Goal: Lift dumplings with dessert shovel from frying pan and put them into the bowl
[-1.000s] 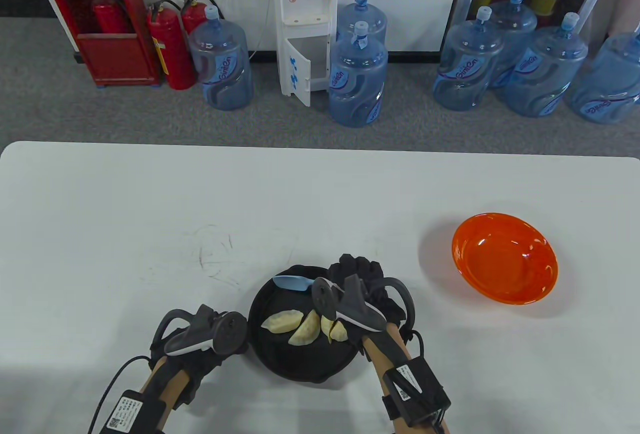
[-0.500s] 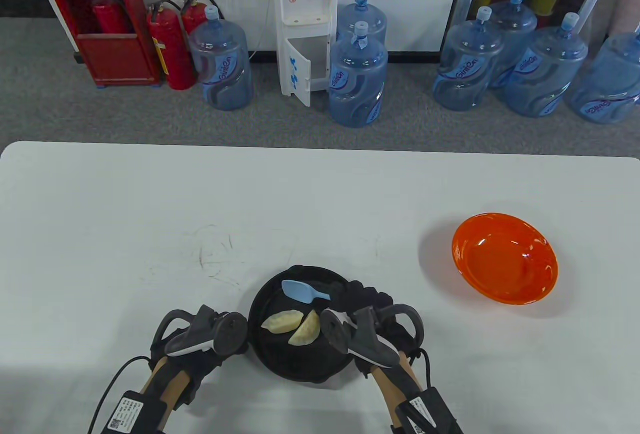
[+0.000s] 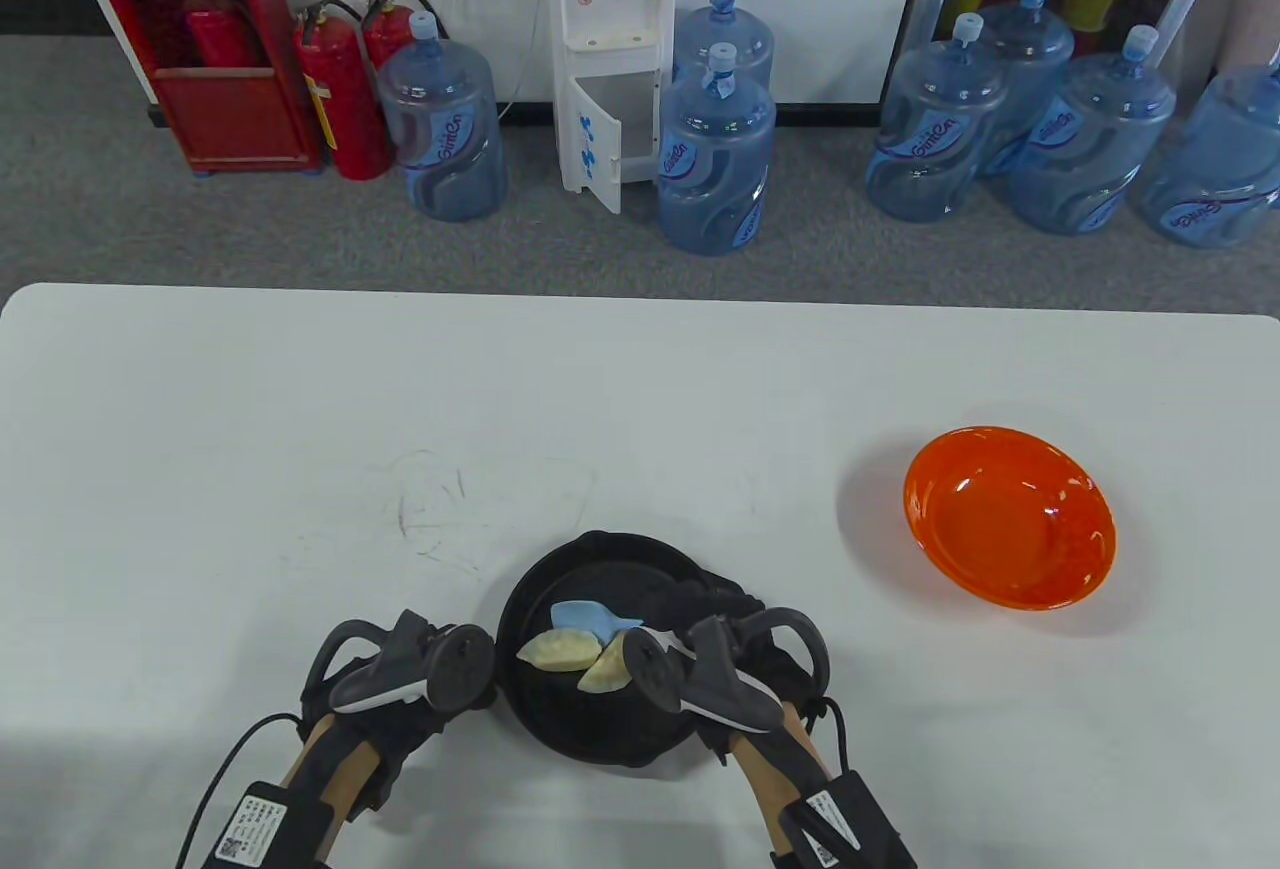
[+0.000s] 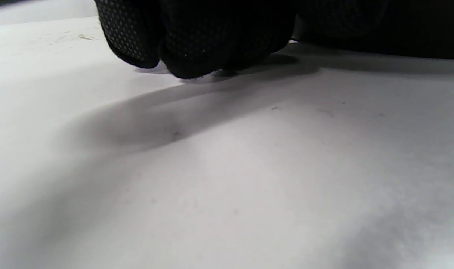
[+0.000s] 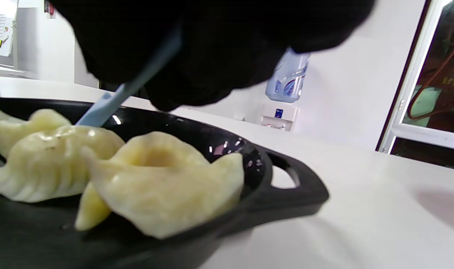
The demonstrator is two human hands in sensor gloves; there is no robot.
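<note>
We hold the light blue dessert shovel (image 3: 585, 617) in our right hand (image 3: 740, 654), whose fingers (image 5: 212, 56) are curled round its handle, and its blade lies inside the black frying pan (image 3: 560, 739) against the far side of the dumplings (image 3: 585, 657). The pan sits at the middle of the near edge of the white tabletop (image 3: 640, 389). In the right wrist view three dumplings show, crowded together and touching; from above we can make out only two, the rest hidden under our hand's tracker. None of them rides on the blade yet, as far as we can tell. Our left hand (image 3: 385, 709) rests on the tabletop just beside the pan's left rim; its fingers (image 4: 197, 41) are bent down onto the surface, and we cannot tell whether they grip any part of the pan. The orange bowl (image 3: 1010, 517) stands well apart, toward the right edge of the tabletop, and nothing lies in it. So we judge the task to be at its very start: the shovel is taken up and set to the first dumpling, but every dumpling remains to be lifted, carried across to the right and tipped into the bowl.
</note>
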